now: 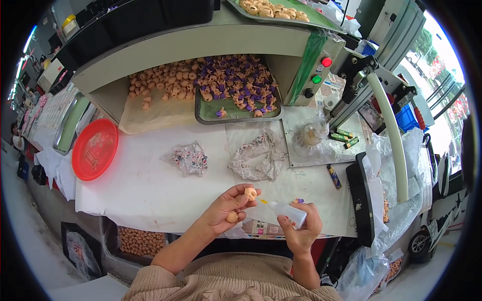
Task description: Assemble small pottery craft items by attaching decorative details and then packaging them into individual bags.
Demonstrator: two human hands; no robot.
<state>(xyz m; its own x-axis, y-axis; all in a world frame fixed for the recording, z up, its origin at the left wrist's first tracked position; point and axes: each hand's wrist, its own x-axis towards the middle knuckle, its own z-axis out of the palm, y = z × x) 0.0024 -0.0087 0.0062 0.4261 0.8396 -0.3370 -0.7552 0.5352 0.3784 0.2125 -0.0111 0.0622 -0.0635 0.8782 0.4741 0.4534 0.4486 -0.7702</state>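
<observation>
Head view, lower centre: left hand (227, 206) pinches a small tan head (250, 193); another sits in its palm.
Right hand (300, 227): clenched round a glue bottle (286, 211), nozzle touching the head.
Handling: head looks light and rigid; bottle soft, squeezable.
Room: bare tabletop (150, 190) to the left; tray (236, 111) above.

Even, bright daylight over the white table cover (165, 185); shadows soft and short. Upper right edge blown out by glare from outdoors. Strong fisheye bend toward the rim, black vignette at the corners, slight softness at the edges; centre sharp.
</observation>
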